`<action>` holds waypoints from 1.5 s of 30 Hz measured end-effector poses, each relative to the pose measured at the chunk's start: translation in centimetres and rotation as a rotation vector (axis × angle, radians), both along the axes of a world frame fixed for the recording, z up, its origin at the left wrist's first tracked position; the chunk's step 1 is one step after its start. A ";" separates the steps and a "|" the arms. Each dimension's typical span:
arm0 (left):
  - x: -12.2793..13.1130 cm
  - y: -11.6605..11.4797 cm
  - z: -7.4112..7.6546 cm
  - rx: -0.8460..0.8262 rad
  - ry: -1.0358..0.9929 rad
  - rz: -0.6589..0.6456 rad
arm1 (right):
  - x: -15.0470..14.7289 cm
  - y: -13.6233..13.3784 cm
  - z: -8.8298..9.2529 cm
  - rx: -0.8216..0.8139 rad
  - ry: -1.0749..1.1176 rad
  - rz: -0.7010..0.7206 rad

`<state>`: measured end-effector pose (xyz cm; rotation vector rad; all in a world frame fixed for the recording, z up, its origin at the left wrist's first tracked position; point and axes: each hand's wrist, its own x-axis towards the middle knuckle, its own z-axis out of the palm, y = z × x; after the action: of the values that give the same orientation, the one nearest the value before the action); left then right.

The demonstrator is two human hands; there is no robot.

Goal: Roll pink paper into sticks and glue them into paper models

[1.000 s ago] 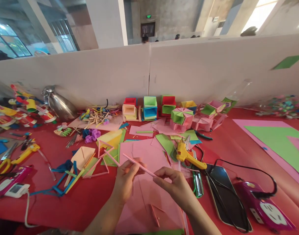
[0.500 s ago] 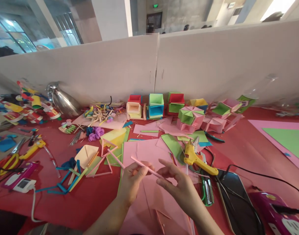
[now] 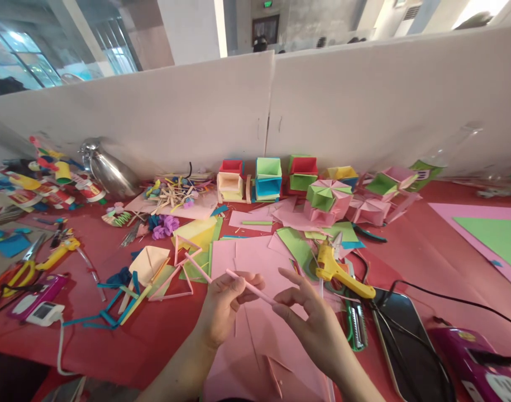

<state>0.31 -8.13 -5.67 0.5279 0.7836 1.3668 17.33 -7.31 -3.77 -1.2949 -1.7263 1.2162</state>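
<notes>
A thin pink paper stick (image 3: 258, 291) slants down to the right between my hands, above pink paper sheets (image 3: 249, 257). My left hand (image 3: 222, 306) is closed round its upper part, thumb on top. At the lower end, the thumb and a finger of my right hand (image 3: 313, 319) pinch the tip, with the index finger raised. Behind my left hand lies a pink paper-strip frame (image 3: 180, 282) of joined triangles. Small folded pink paper pieces (image 3: 276, 371) rest on the sheet below my wrists.
Right of my hands lie a yellow glue gun (image 3: 339, 272), a cutter knife (image 3: 356, 324), a phone (image 3: 406, 340) and a purple power strip (image 3: 464, 357) with cables. Folded paper boxes (image 3: 267, 178) stand by the white partition (image 3: 175, 117). Scissors (image 3: 24, 265) and blue strips (image 3: 108, 315) lie left.
My right thumb and finger have slid down the stick to its lower end, leaving more of it bare. My left hand keeps its hold. The view has shifted slightly.
</notes>
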 end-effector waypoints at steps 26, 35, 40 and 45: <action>-1.4 -0.2 0.1 -0.007 -0.091 -0.188 | 0.2 -0.9 -0.7 0.065 -0.050 0.047; 1.5 -1.0 -0.8 -0.020 -0.122 -0.154 | -0.7 -0.8 -1.1 0.070 -0.028 -0.019; 0.1 0.3 -1.1 -0.122 -0.078 0.034 | 0.7 0.0 -1.3 0.226 -0.147 -0.155; -1.4 0.8 -1.4 -0.152 0.000 0.111 | 2.3 0.7 -1.3 0.187 -0.300 -0.219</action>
<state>-1.09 -7.36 -7.02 0.3692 0.9200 1.3955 19.62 -6.65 -5.08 -1.5633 -1.7962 0.7470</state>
